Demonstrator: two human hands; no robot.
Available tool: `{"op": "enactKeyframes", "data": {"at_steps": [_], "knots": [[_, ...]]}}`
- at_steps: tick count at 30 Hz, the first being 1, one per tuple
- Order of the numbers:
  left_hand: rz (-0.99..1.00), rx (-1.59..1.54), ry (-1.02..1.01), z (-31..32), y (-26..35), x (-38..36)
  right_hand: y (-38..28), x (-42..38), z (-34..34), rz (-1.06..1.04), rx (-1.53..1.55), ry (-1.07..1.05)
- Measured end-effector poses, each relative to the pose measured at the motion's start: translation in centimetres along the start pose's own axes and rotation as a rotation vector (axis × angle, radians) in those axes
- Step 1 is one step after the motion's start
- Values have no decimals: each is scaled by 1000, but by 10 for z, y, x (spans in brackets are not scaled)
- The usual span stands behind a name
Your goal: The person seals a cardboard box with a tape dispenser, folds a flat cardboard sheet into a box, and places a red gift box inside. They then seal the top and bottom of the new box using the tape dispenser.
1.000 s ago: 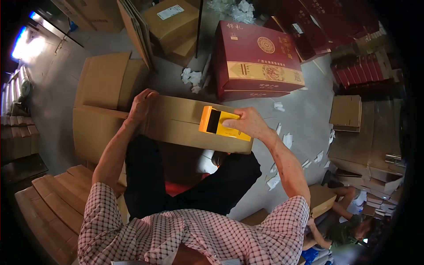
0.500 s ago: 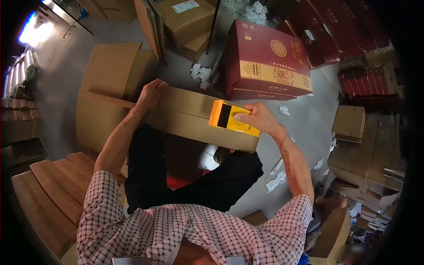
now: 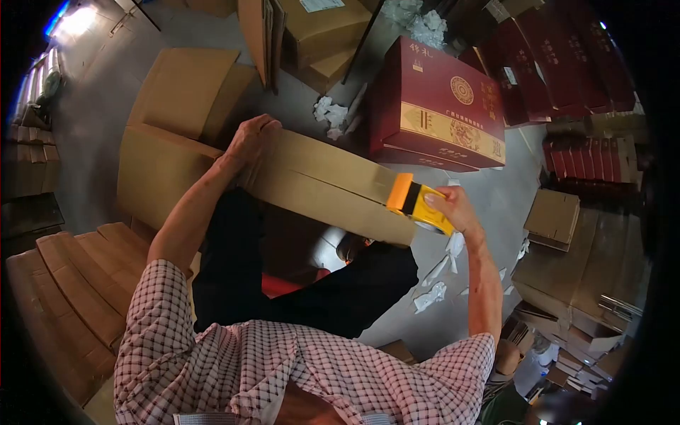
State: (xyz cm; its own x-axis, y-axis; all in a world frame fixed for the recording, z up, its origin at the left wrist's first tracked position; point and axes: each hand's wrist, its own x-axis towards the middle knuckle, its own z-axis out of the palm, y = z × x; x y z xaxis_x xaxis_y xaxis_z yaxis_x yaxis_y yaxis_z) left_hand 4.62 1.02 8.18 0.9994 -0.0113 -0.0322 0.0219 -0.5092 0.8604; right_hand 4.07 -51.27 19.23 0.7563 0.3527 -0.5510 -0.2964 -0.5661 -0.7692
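An open cardboard box (image 3: 333, 180) lies across my knees, its long side facing up with a seam along the middle. My left hand (image 3: 253, 145) is closed over the box's edge near the raised flaps (image 3: 180, 92), fingers bent round the cardboard. In my right hand (image 3: 457, 209) is a yellow tape dispenser (image 3: 428, 209) with an orange front and a black band. The dispenser's orange end overlaps the right end of the box, right at the seam. A roll shows partly on its underside; the rest of it is hidden.
A dark red printed gift box (image 3: 446, 99) stands beyond my right hand, with more red boxes (image 3: 559, 64) behind. Flattened cardboard (image 3: 78, 290) is stacked at left. Cartons (image 3: 567, 262) stand at right. Crumpled white paper (image 3: 430, 296) litters the grey floor.
My right hand has moved the tape dispenser right and slightly down, toward the box's right end, tilting it. My left hand stays at the box edge. The view has shifted slightly.
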Motion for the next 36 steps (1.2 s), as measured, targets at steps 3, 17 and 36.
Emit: {"op": "enactKeyframes", "data": {"at_steps": [3, 17, 36], "knots": [[-13, -39, -21, 12, -5, 5, 24, -55, -36, 86, -30, 100], [537, 876, -662, 80, 88, 29, 70, -48, -30, 14, 9, 138], [147, 517, -728, 224, 192, 12, 91, -107, -84, 82, -86, 256]]}}
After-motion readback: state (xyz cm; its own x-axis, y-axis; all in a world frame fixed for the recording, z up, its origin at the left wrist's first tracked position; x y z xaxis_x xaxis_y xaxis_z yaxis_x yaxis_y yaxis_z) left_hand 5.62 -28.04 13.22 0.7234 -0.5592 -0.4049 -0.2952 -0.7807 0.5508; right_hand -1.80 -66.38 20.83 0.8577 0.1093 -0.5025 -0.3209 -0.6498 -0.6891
